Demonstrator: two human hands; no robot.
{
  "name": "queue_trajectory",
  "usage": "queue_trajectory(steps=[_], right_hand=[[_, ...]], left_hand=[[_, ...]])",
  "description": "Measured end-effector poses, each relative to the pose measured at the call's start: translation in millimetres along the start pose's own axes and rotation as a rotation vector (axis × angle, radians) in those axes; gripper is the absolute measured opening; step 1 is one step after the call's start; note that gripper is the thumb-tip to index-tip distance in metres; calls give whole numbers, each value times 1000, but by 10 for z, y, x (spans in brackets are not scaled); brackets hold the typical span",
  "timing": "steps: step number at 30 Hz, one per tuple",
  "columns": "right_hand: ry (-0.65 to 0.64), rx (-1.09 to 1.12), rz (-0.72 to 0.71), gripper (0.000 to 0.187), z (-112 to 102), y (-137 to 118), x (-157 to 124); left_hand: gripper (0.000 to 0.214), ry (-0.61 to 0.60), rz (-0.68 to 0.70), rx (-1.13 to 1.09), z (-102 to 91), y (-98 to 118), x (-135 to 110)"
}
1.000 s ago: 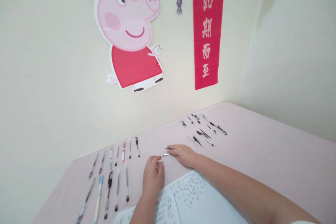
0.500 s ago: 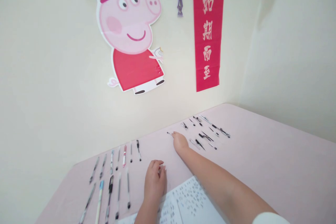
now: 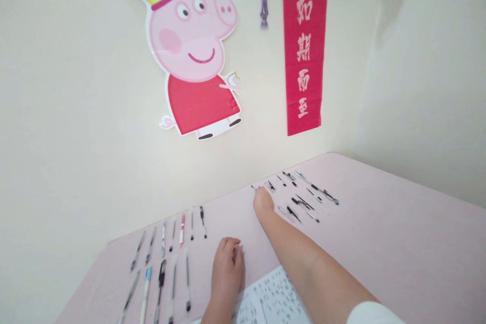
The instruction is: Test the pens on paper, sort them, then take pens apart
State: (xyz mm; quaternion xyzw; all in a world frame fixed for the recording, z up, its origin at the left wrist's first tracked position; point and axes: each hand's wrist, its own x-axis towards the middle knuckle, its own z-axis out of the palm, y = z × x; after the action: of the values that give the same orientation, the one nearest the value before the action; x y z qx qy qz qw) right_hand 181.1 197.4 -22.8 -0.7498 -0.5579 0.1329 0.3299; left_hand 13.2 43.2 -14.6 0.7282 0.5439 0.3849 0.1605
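Observation:
My right hand (image 3: 263,201) is stretched far across the table, close to its back edge. Its fingers are closed on a small thin pen part (image 3: 252,187) with a dark end; the rest is hidden by the hand. My left hand (image 3: 228,266) rests on the table near the paper (image 3: 275,291), fingers loosely curled with a gap to the thumb and nothing visible in them. Right of my right hand lie several pen parts, among them a dark pen piece (image 3: 294,214) and a clear barrel (image 3: 286,214).
Left of my hands, pens lie in two rows, including a pink-and-white pen (image 3: 182,230), a black-capped pen (image 3: 161,288) and a blue-capped pen (image 3: 146,293). The pink tabletop (image 3: 398,243) meets a wall with a pig cutout (image 3: 205,106) and a red banner (image 3: 304,61).
My right hand has moved slightly farther back toward the table's rear edge, still with the small pen part. The left hand stays in place; the whole view has shifted a little.

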Motion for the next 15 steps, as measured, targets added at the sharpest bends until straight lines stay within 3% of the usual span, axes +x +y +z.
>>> queue_trajectory(steps=[15], right_hand=[[-15, -8, -84, 43, -104, -13, -42]], left_hand=[[15, -31, -17, 4, 3, -3, 2]])
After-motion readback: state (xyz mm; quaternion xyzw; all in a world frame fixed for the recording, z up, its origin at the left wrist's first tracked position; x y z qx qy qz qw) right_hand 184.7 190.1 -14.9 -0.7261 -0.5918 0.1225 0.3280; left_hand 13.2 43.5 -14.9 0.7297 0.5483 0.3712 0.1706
